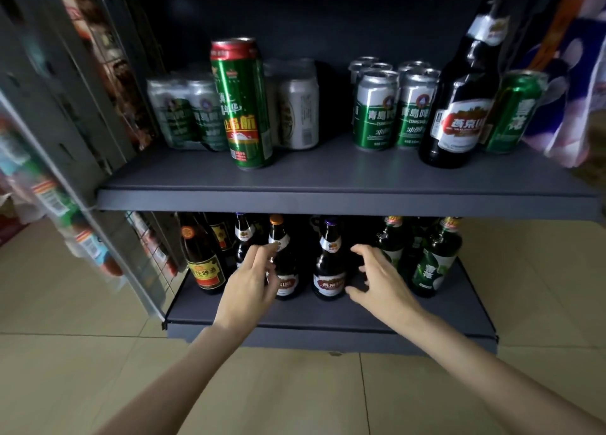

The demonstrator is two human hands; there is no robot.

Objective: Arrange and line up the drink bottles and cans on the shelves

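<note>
— Grey shelving over a tiled floor (82, 352). Hands?

— Both reach into the lower shelf (295, 313). Left hand (252, 284) fingers spread, in front of a brown bottle (287, 270); contact unclear. Right hand (380, 280) spread wide, holding nothing, just right of a second brown bottle (329, 264).

— Other stock?

— Green bottles (433, 264) right of the right hand, a yellow-labelled bottle (203, 264) left of the left. Above both hands, upper shelf (328, 202): a tall green can (242, 103), short cans (390, 107), one dark bottle (459, 107).

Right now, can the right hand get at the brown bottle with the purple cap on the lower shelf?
Probably yes. The right hand is open just right of the purple-capped bottle, which stands at the front of the lower shelf with nothing between them.
</note>
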